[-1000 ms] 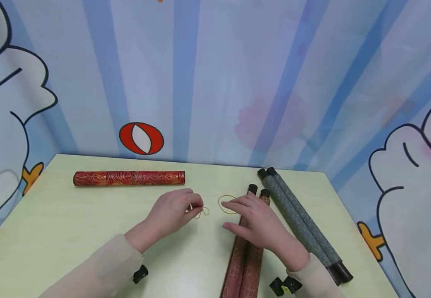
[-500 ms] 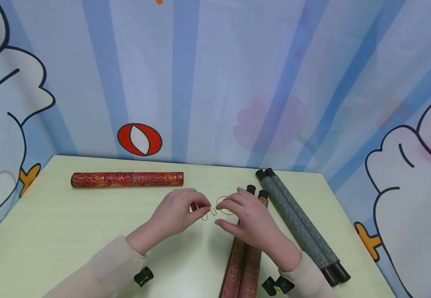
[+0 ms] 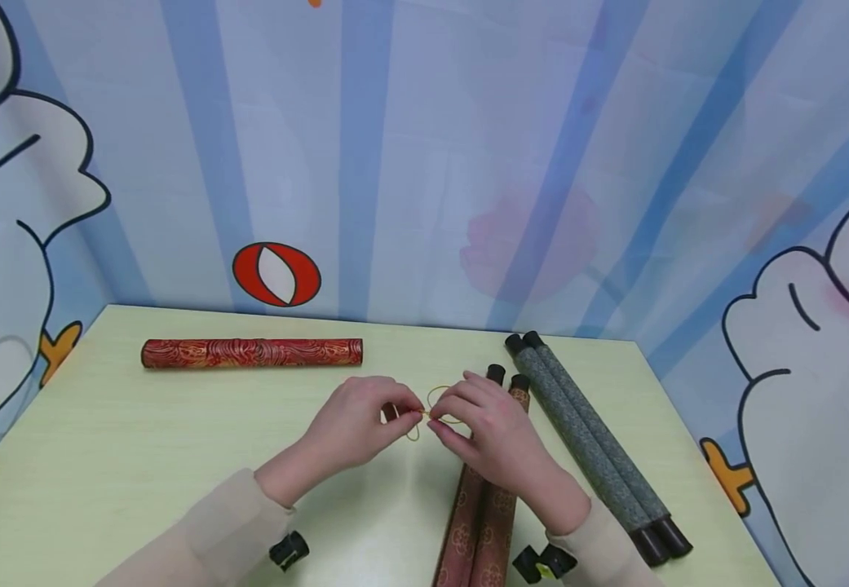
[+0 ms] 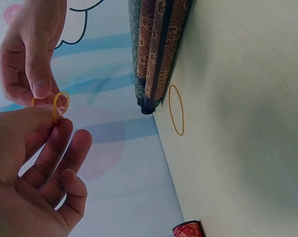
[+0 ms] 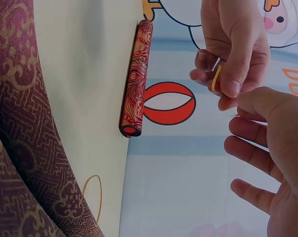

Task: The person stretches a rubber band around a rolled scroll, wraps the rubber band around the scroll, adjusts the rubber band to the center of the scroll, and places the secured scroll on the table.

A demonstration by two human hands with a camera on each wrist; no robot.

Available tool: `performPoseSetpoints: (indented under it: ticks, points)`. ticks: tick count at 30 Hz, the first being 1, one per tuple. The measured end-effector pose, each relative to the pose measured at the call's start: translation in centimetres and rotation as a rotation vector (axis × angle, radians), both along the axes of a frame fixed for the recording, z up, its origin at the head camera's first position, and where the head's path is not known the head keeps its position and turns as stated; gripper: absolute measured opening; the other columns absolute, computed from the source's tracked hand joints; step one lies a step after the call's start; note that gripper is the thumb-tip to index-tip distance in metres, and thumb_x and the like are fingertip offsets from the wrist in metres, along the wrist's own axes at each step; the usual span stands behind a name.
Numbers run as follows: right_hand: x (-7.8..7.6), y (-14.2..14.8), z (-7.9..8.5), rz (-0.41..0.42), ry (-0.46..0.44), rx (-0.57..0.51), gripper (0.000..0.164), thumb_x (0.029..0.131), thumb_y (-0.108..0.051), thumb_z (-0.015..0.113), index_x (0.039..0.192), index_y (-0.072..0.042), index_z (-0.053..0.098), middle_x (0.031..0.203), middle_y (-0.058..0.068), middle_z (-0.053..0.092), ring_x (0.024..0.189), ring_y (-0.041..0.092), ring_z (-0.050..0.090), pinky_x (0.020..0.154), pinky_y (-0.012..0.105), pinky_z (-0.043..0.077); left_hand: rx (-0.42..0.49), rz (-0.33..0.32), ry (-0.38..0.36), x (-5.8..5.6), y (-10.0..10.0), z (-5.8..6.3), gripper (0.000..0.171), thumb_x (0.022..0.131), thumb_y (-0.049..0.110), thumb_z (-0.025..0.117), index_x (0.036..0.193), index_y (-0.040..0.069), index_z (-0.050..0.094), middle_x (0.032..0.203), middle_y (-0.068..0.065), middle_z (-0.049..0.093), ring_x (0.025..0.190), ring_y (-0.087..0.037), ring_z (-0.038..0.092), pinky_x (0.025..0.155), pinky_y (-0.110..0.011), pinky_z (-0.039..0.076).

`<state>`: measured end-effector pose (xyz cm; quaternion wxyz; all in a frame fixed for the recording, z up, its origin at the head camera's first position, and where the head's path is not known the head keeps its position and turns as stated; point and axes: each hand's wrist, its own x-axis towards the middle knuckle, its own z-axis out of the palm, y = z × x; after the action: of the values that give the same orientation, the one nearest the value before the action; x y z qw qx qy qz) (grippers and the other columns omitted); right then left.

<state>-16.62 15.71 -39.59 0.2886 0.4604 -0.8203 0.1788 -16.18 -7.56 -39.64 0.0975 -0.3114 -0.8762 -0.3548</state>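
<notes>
In the head view, my left hand [image 3: 361,420] pinches a thin yellow rubber band [image 4: 62,93] between thumb and forefinger. A small loop of the band hangs below those fingertips. Facing it, my right hand [image 3: 493,428] pinches the same band, its fingertips right beside the left ones. Both hands are raised over the middle of the table. A second yellow rubber band [image 4: 182,128] lies on the tabletop as a wide loop, partly hidden by the right hand in the head view. Two brown patterned scrolls [image 3: 461,538] with black ends lie beneath the right hand and forearm.
A red swirl-patterned roll [image 3: 251,353] lies across the back left of the pale table [image 3: 101,456]. Two grey scrolls [image 3: 585,440] with black ends lie slanted at the right. A blue striped cartoon backdrop [image 3: 424,163] stands behind the table edge.
The left hand has moved right with the rubber band. The right hand has come slightly left, and its thumb and fingers have closed onto the band.
</notes>
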Motion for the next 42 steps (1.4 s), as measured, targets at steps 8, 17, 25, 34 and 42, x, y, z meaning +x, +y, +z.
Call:
performPoseSetpoints:
  ticks: [8, 17, 25, 34, 42]
  points:
    - [-0.2, 0.5, 0.1, 0.019, -0.023, -0.042, 0.015, 0.086, -0.006, 0.086, 0.093, -0.013, 0.074, 0.094, -0.002, 0.072, 0.088, 0.018, 0.070, 0.104, 0.051, 0.058, -0.040, 0.052, -0.006, 0.1, -0.2, -0.7, 0.008, 0.094, 0.009, 0.079, 0.101, 0.012, 0.082, 0.084, 0.009, 0.071, 0.073, -0.005, 0.063, 0.067, -0.023, 0.052]
    - [-0.4, 0.9, -0.1, 0.039, -0.054, -0.083, 0.013, 0.089, -0.005, 0.083, 0.095, -0.013, 0.074, 0.094, -0.002, 0.071, 0.081, 0.016, 0.065, 0.089, 0.044, 0.061, -0.012, 0.059, 0.016, 0.0, -0.6, -1.4, 0.010, 0.093, 0.008, 0.079, 0.101, 0.013, 0.082, 0.087, 0.007, 0.074, 0.074, -0.005, 0.065, 0.069, -0.024, 0.054]
    - [0.3, 0.7, 0.2, 0.112, -0.290, -0.162, 0.010, 0.100, -0.009, 0.075, 0.101, -0.019, 0.073, 0.098, -0.004, 0.074, 0.096, 0.012, 0.069, 0.096, 0.043, 0.057, 0.022, 0.051, -0.012, -0.2, -0.7, -1.6, 0.010, 0.094, 0.008, 0.078, 0.100, 0.014, 0.082, 0.086, 0.009, 0.074, 0.073, -0.001, 0.064, 0.069, -0.023, 0.054]
    - [0.5, 0.6, 0.2, 0.130, -0.444, -0.243, 0.021, 0.097, 0.000, 0.075, 0.103, -0.020, 0.075, 0.101, -0.008, 0.074, 0.097, 0.010, 0.070, 0.089, 0.036, 0.055, 0.028, 0.042, -0.079, -0.5, -0.4, -1.8, 0.008, 0.096, 0.011, 0.077, 0.100, 0.014, 0.083, 0.082, 0.012, 0.072, 0.073, 0.000, 0.061, 0.070, -0.024, 0.054]
    - [0.6, 0.7, 0.2, 0.157, -0.497, -0.287, 0.021, 0.098, 0.002, 0.073, 0.105, -0.017, 0.076, 0.101, -0.004, 0.075, 0.097, 0.013, 0.070, 0.088, 0.039, 0.058, 0.028, 0.071, -0.143, -0.7, -0.2, -1.9, 0.008, 0.098, 0.016, 0.075, 0.097, 0.019, 0.083, 0.076, 0.016, 0.066, 0.068, -0.002, 0.057, 0.067, -0.025, 0.052]
